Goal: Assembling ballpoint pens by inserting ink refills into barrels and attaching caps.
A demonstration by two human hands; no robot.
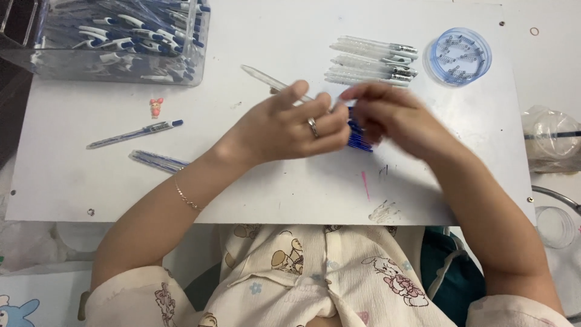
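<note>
My left hand [290,124], with a ring on one finger, and my right hand [387,112] meet over the middle of the white board [272,188]. Between them I grip a bundle of blue pen refills [358,138], its lower end showing under my fingers. A clear pen barrel [266,77] sticks out up and to the left from behind my left hand; whether that hand holds it is hidden. My right hand is blurred.
A clear box of blue-and-white pens [121,36] stands at the far left. Several clear barrels [372,60] lie at the back beside a round blue lid of small springs [460,56]. An assembled pen [134,133], more refills [158,161] and a small pink figure [156,107] lie left.
</note>
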